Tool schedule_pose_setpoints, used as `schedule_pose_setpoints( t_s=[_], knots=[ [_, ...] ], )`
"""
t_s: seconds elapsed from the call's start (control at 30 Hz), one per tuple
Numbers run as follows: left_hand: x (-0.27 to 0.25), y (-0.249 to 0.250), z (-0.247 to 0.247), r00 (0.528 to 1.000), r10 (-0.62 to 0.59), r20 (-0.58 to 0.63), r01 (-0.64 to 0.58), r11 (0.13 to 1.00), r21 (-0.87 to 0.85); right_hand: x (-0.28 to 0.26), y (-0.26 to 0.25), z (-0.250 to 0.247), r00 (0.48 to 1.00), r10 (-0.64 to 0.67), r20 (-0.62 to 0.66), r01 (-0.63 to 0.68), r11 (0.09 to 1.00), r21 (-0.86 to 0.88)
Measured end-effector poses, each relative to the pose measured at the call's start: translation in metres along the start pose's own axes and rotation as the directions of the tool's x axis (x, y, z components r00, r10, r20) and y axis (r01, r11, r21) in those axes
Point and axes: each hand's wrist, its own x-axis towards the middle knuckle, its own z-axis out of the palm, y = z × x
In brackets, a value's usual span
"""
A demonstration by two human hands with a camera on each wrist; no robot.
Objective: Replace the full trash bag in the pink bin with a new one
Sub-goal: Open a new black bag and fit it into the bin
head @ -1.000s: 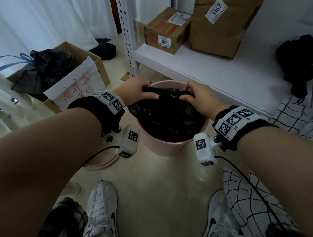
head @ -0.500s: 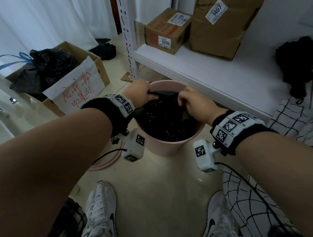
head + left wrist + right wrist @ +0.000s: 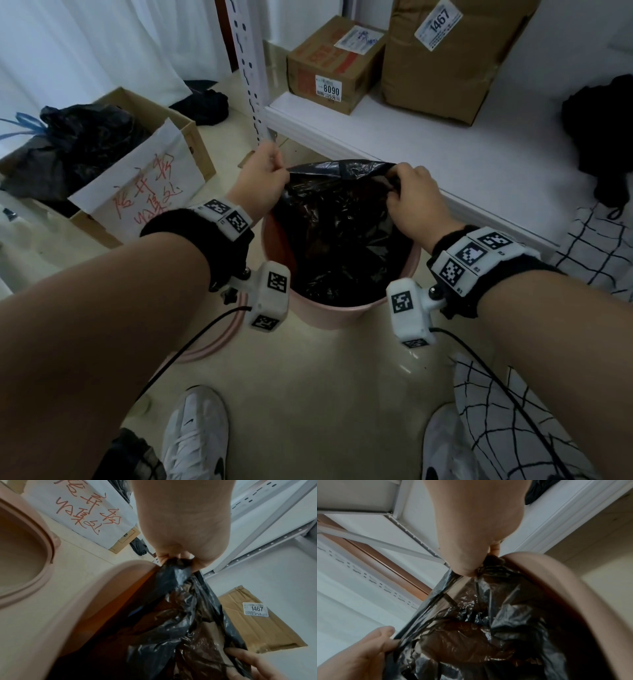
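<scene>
- Here the white shelf [image 3: 428,144] is the biggest thing; its low board runs just behind the pink bin [image 3: 329,313], and the bin stands on the floor in front of it.
- On the shelf, behind the bin, stand two cardboard boxes: a tall one with the label 1467 [image 3: 445,58] and a smaller one with the label 8090 [image 3: 334,65].
- To the left of the bin there is an open cardboard box [image 3: 191,147] with a white paper sheet [image 3: 144,185] that carries red handwriting; dark bags lie inside this box.
- The bin is round and open at the top; the black trash bag [image 3: 335,240] sits inside it, with the upper edge of the bag lifted above the rim at the far side.
- A pink lid [image 3: 25,555] lies on the floor just left of the bin.
- The left hand [image 3: 260,181] is above the far left side of the bin; its fingers [image 3: 173,556] are curled tight on a bunched part of the bag edge.
- The right hand [image 3: 416,198] is above the far right side of the bin; its fingers [image 3: 494,551] are also clamped on a gathered part of the bag edge.
- Between the two hands the bag edge is stretched in an almost straight line.
- Two white shoes [image 3: 195,435] stand on the floor in front of the bin.
</scene>
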Motion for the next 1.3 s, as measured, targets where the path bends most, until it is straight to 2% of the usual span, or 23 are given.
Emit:
schedule_pose_setpoints(
  t_s=[0.1,0.2,0.4,0.5,0.63,0.7,0.8,0.93,1.07,1.13,1.2,1.23,1.3],
  knots=[
    [0.003,0.001,-0.003,0.997,0.026,0.072,-0.031,0.997,0.067,0.004,0.001,0.000,0.998,0.054,0.031,-0.056,0.996,0.063],
    [0.007,0.003,-0.002,0.996,-0.004,0.086,-0.012,0.983,0.183,0.008,0.001,0.000,0.993,0.080,0.090,-0.085,0.995,0.054],
    [0.008,-0.003,-0.001,0.975,-0.160,0.152,0.107,0.944,0.311,0.011,0.006,-0.001,0.975,0.111,0.191,-0.118,0.993,0.025],
    [0.009,-0.007,-0.002,0.949,-0.261,0.177,0.189,0.920,0.343,0.010,0.009,-0.001,0.955,0.177,0.237,-0.190,0.981,0.035],
    [0.007,-0.013,-0.006,0.923,-0.350,0.158,0.273,0.887,0.372,0.004,0.014,-0.002,0.914,0.247,0.321,-0.295,0.949,0.108],
    [0.003,-0.016,-0.008,0.918,-0.361,0.166,0.279,0.883,0.378,0.001,0.014,0.004,0.919,0.245,0.311,-0.303,0.941,0.154],
    [0.002,-0.017,-0.012,0.925,-0.340,0.168,0.272,0.904,0.328,0.002,0.007,0.011,0.927,0.255,0.274,-0.324,0.913,0.247],
    [0.001,-0.025,-0.019,0.935,-0.317,0.158,0.263,0.920,0.290,0.000,0.004,0.015,0.888,0.318,0.332,-0.440,0.796,0.416],
    [-0.006,-0.031,-0.026,0.954,-0.299,0.029,0.266,0.885,0.381,-0.015,0.011,0.012,0.873,0.309,0.378,-0.479,0.689,0.543],
    [-0.014,-0.034,-0.028,0.980,-0.197,-0.023,0.184,0.857,0.482,-0.025,0.017,0.011,0.882,0.318,0.347,-0.468,0.672,0.574],
    [-0.028,-0.027,-0.029,0.999,-0.004,-0.046,0.033,0.770,0.637,-0.035,0.019,0.010,0.904,0.300,0.306,-0.426,0.704,0.569],
    [-0.034,-0.021,-0.028,0.997,0.077,-0.026,-0.037,0.718,0.695,-0.038,0.020,0.009,0.916,0.291,0.277,-0.399,0.729,0.556],
    [-0.047,-0.007,-0.024,0.984,0.145,0.101,-0.170,0.626,0.761,-0.045,0.019,0.005,0.934,0.280,0.222,-0.357,0.772,0.527]
  ],
)
